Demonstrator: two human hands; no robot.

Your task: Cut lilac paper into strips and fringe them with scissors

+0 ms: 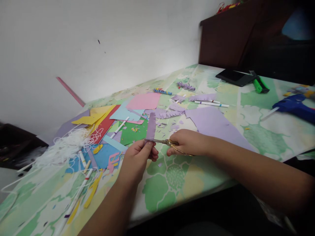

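Observation:
My left hand (140, 152) pinches the lower end of a narrow purple paper strip (151, 126), which stands up from the fingers and has small cuts along its right edge. My right hand (185, 142) is closed around the handles of small gold-coloured scissors (169, 142). Their blades point left and meet the strip just above my left fingertips. Behind the hands lie fringed purple strips (172, 114) and many tiny purple scraps. A large sheet of light purple paper (219, 126) lies beside my right hand, partly under the forearm.
At left are a tangle of white string (66, 147), coloured paper sheets (103, 123) and white sticks (119, 127). Farther right lie a black phone (233, 77), a green cutter (261, 84) and a blue glue gun (292, 106). A white wall (110, 49) borders the table's back.

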